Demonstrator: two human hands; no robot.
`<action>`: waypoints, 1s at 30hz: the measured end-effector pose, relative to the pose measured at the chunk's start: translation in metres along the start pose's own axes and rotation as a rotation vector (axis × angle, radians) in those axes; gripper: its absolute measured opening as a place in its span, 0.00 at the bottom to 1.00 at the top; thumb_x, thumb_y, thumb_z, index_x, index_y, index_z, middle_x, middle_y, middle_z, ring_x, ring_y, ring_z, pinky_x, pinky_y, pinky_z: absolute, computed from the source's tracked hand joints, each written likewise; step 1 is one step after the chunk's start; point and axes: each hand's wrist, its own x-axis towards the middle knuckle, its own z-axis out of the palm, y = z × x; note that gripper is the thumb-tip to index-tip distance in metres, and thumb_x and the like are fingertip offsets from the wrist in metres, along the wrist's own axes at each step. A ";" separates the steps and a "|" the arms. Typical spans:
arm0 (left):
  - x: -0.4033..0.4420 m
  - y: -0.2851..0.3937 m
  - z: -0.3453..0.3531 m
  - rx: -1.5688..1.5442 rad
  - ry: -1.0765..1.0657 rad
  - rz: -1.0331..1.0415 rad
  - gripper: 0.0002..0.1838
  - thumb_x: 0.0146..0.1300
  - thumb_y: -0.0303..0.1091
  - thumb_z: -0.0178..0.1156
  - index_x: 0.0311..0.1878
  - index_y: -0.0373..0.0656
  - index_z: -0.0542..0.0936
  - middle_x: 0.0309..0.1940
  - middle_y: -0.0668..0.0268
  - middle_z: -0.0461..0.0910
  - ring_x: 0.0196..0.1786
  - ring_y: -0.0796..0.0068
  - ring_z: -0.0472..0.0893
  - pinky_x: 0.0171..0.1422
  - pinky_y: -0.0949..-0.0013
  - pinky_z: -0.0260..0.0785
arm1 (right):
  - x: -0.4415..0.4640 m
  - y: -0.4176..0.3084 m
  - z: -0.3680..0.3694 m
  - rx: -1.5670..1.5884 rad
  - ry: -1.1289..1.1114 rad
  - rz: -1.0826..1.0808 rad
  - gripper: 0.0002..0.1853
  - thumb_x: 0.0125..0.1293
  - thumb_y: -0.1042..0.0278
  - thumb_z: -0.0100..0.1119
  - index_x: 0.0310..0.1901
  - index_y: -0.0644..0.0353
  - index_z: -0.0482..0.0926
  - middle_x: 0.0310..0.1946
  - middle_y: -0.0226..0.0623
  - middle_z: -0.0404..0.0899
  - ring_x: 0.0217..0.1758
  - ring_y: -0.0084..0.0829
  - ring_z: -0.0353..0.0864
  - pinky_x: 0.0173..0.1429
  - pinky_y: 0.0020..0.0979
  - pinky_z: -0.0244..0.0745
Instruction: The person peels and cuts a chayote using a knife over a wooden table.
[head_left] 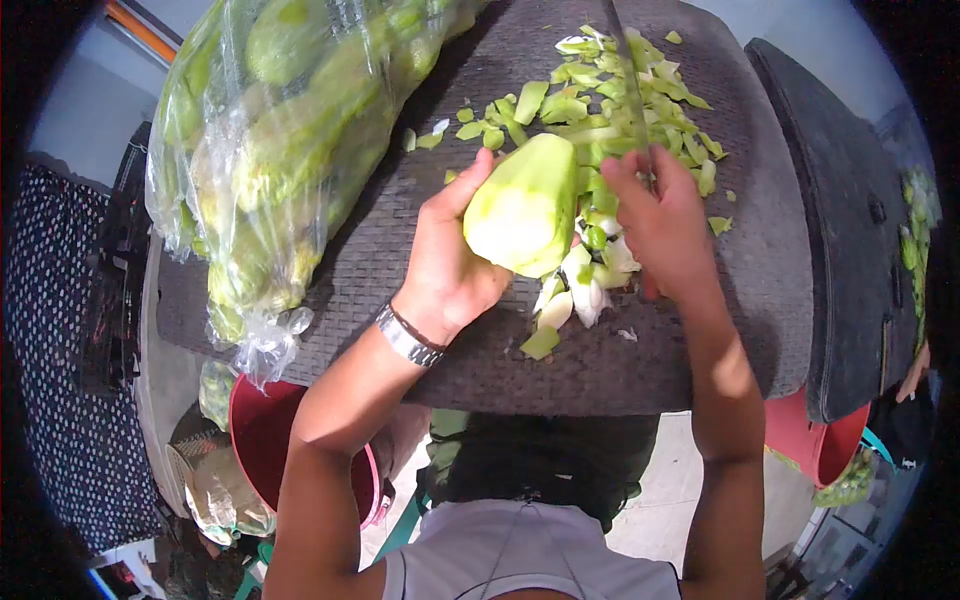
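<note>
My left hand [455, 245] is wrapped around the lower left side of a large peeled pale-green fruit [520, 205]. The fruit is wide at the near end, narrower at the far end, with flat cut facets. To its right my right hand [662, 215] grips a knife [632, 85]. The handle is hidden in the fist, and the long thin blade points away from me, apart from the fruit. Beneath and beyond both hands lies a heap of green peelings [575, 105], with whitish cut pieces [580, 285] nearer me.
A clear plastic bag [290, 150] full of green fruits lies on the left of the dark woven-textured table [500, 375]. Below the near edge stand a red bucket [262, 440] at left and another red bucket [825, 440] at right. A dark padded panel [840, 230] adjoins the table's right side.
</note>
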 end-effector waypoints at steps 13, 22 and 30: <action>0.003 0.001 -0.017 -0.085 -0.078 -0.003 0.32 0.78 0.59 0.49 0.71 0.43 0.74 0.65 0.56 0.81 0.65 0.57 0.82 0.74 0.51 0.72 | -0.037 -0.022 0.014 -0.382 -0.295 -0.536 0.30 0.59 0.46 0.80 0.42 0.60 0.70 0.22 0.35 0.82 0.25 0.38 0.88 0.31 0.36 0.81; -0.006 0.001 -0.017 -0.015 -0.080 0.091 0.30 0.76 0.58 0.51 0.65 0.41 0.78 0.58 0.55 0.84 0.53 0.56 0.86 0.51 0.49 0.84 | -0.015 -0.010 0.008 -0.419 -0.126 -0.408 0.29 0.66 0.38 0.71 0.37 0.61 0.75 0.20 0.39 0.81 0.24 0.43 0.86 0.31 0.41 0.79; -0.003 0.001 -0.005 -0.030 0.035 0.139 0.31 0.78 0.56 0.52 0.71 0.42 0.75 0.62 0.55 0.83 0.61 0.57 0.84 0.63 0.49 0.80 | -0.019 -0.036 -0.002 -0.354 -0.190 -0.210 0.31 0.69 0.36 0.68 0.37 0.64 0.78 0.21 0.40 0.80 0.24 0.37 0.85 0.32 0.41 0.77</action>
